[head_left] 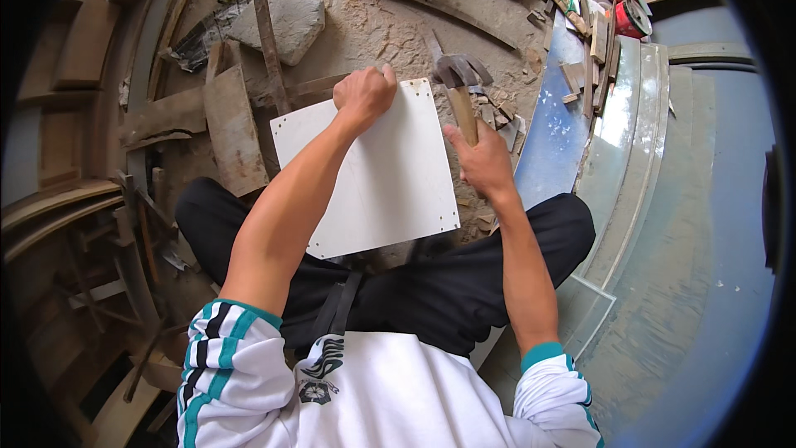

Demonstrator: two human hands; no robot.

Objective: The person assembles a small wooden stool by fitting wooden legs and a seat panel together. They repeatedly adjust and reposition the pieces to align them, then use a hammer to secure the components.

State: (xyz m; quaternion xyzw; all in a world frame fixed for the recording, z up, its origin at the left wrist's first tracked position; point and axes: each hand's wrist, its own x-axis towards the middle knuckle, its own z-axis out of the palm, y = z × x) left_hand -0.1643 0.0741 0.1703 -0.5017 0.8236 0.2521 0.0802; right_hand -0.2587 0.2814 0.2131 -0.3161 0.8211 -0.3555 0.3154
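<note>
A white square board [377, 170] with small holes at its corners lies tilted in front of my crossed legs. At its far edge my left hand [365, 97] is closed, the fingers curled over the rim and partly hidden. My right hand [482, 158] grips the wooden handle of a claw hammer [464, 104] just right of the board. The hammer's dark metal head points away from me, near the board's far right corner and apart from it.
Worn wooden planks [234, 129] and a grey stone block [282, 23] lie at the far left. Glass sheets [655, 224] stretch along the right, beside a blue panel [551, 108] and wood scraps [599, 54]. Red cans [632, 18] stand at the far right. Wooden shelving fills the left side.
</note>
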